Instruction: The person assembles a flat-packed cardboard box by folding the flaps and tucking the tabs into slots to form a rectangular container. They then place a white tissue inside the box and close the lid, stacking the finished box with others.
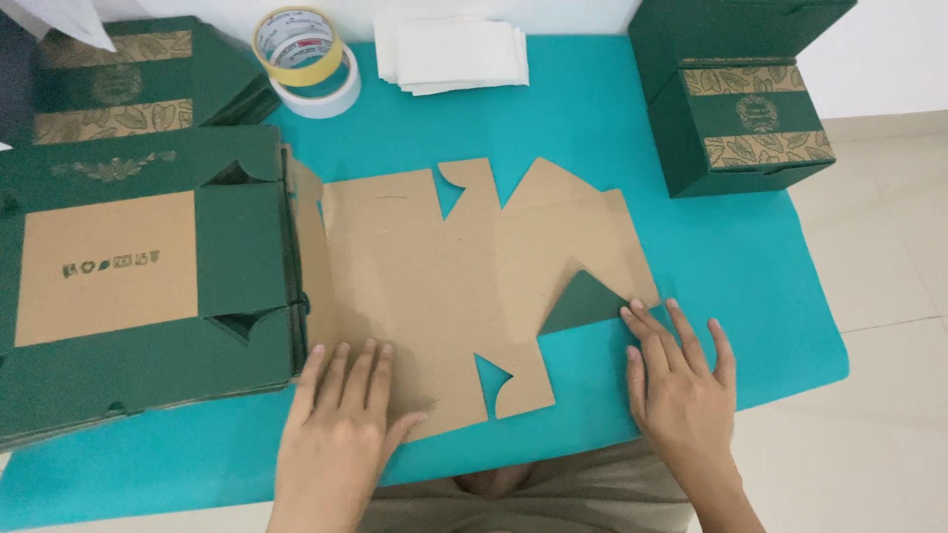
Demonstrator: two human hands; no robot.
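A flat brown cardboard box blank lies unfolded, plain side up, on the teal table cover. One corner flap is folded over and shows its green printed side. My left hand rests flat, fingers spread, on the blank's near left edge. My right hand lies flat on the cover, its fingertips touching the folded green flap's near right corner. Neither hand grips anything.
A stack of flat green box blanks fills the left side. An assembled green box with gold leaf bands stands at the back right. Two tape rolls and a pile of white paper sheets lie at the back.
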